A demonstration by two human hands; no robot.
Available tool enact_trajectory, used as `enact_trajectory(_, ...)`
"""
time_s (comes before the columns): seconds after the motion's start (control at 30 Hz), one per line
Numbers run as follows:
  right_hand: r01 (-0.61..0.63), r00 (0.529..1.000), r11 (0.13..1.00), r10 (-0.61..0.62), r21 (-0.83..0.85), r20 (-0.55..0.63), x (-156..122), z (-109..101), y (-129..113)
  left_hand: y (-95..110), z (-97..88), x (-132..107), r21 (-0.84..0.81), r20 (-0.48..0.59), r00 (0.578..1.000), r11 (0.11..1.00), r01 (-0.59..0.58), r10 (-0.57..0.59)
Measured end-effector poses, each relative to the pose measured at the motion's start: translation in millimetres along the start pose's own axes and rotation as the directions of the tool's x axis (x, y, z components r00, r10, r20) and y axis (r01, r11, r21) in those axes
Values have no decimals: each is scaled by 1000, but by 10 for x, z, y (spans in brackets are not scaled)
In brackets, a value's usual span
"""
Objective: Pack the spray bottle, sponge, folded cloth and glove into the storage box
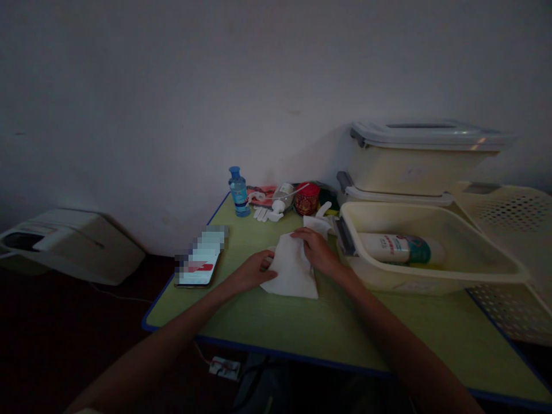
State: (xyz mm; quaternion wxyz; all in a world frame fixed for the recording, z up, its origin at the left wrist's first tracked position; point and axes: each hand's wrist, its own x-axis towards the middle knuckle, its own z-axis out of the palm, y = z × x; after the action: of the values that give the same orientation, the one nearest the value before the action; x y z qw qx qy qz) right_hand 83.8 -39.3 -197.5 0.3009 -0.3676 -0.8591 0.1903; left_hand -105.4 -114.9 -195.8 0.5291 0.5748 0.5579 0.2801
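Note:
In the middle of the table, a white cloth [291,270], possibly a paper wipe, hangs between my hands with its lower edge near the tabletop. My left hand [254,270] grips its left side, the fingers curled and the thumb pointing inward. Something pale and rounded shows by those fingers, too indistinct to name. At the upper right edge of the cloth, my right hand [317,250] pinches it between thumb and fingers. Just behind the right hand lies another crumpled white piece [317,223].
A lit phone [202,259] lies left on the green table [310,328]. Behind stand a blue bottle [239,192], a clear pump bottle [282,198] and a red round container [307,198]. At right, an open cream bin [483,261] holds a white-and-green can [399,248]; lidded boxes [414,164] are stacked behind.

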Motion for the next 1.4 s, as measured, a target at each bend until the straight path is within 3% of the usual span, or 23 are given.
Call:
enact_trajectory(0.4, 103, 994, 995, -103, 0, -34, 21, 26, -21, -65, 79, -106, -7, -115, 993, 1000, -3, 2)
enact_trajectory(0.53, 160, 986, 987, -160, -2, 50, 59, 103, 20, -44, 113, -160, -14, -175, 984, 1000, 8, -10)
enact_trajectory(0.67, 132, 984, 991, -128, -27, 123, 74, 184, 47, -28, 123, -177, 16, -233, 973, 1000, 13, -9)
enact_trajectory(0.83, 74, 997, 996, -74, 44, 6, 89, 203, -1, -61, 129, -178, 57, -278, 960, 998, -5, 21)
enact_trajectory(1.0, -72, 987, 992, 85, 102, -135, 92, 244, -33, -98, 171, -209, 71, -287, 957, 997, -34, 53)
enact_trajectory(1.2, -118, 978, 987, 135, 111, -158, 88, 276, -13, -191, 184, -194, 190, -255, 949, 972, -139, 186)
enact_trajectory(1.4, -104, 982, 994, 109, 38, -157, 110, 255, -13, -145, 202, -191, 360, -295, 930, 927, -103, 217)
